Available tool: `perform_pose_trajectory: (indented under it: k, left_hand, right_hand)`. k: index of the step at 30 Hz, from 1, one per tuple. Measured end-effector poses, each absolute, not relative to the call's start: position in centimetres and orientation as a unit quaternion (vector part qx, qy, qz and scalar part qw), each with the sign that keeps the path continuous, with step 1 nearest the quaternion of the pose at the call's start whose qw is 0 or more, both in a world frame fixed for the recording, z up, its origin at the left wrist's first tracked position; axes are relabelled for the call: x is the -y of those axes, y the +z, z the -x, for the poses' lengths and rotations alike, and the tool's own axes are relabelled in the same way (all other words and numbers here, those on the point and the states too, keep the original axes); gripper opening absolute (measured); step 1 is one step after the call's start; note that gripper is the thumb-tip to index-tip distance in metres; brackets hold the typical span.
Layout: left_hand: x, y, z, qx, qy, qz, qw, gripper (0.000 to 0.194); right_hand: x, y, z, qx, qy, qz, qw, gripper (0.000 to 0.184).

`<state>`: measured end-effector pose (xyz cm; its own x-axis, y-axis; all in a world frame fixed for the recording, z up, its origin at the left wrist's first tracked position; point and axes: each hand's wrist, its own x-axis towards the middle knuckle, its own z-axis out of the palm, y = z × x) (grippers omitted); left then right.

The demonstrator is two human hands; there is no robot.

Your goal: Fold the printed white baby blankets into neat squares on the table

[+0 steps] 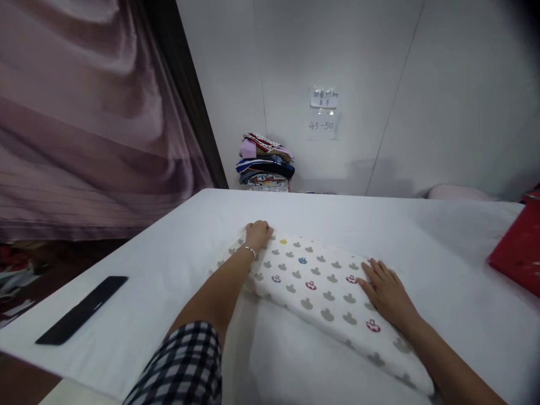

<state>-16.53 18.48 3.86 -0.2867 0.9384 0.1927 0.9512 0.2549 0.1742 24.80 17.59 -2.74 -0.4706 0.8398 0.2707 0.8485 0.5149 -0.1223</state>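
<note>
A folded white cloth [318, 289] printed with grey, red, blue and yellow mushroom-like shapes lies slantwise on the white table. At its far left end is my left hand [258, 233], fingers curled down on the cloth's edge; a thin bracelet circles that wrist. My right hand [388, 292] rests flat on the right part of the cloth, fingers stretched out and a little apart. The cloth's near edge looks rounded, like a fold. Whether the left fingers pinch one layer or several is hidden.
A black flat strip [82, 309] lies on the white table [169, 247] at left. At the right edge sits a red item [517, 253]. Folded fabrics [265, 163] are stacked beyond the far edge, by a wall with paper notes [323, 112]. A pink curtain [84, 124] hangs at left.
</note>
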Motion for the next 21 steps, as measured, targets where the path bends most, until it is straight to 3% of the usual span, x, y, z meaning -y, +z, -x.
perform_pose_trajectory:
  k: [5, 10, 14, 21]
  left_hand:
    - [-19.3, 4.1, 19.3, 0.803, -0.11, 0.584, 0.047, 0.034]
    - [-19.1, 3.9, 21.4, 0.833, -0.112, 0.54, -0.037, 0.036]
    - [-19.2, 3.9, 21.9, 0.841, -0.12, 0.526, -0.038, 0.038]
    - [-20.8, 4.8, 17.6, 0.768, -0.143, 0.624, -0.001, 0.028]
  right_hand:
    - [-18.5, -1.8, -25.1, 0.862, 0.012, 0.481, 0.159, 0.051]
    - [-20.2, 0.4, -24.9, 0.858, 0.024, 0.489, 0.157, 0.043]
    - [-21.2, 0.3, -24.7, 0.864, 0.019, 0.483, 0.141, 0.039]
    - [-21.2, 1.7, -23.7, 0.874, 0.027, 0.464, 0.14, 0.035]
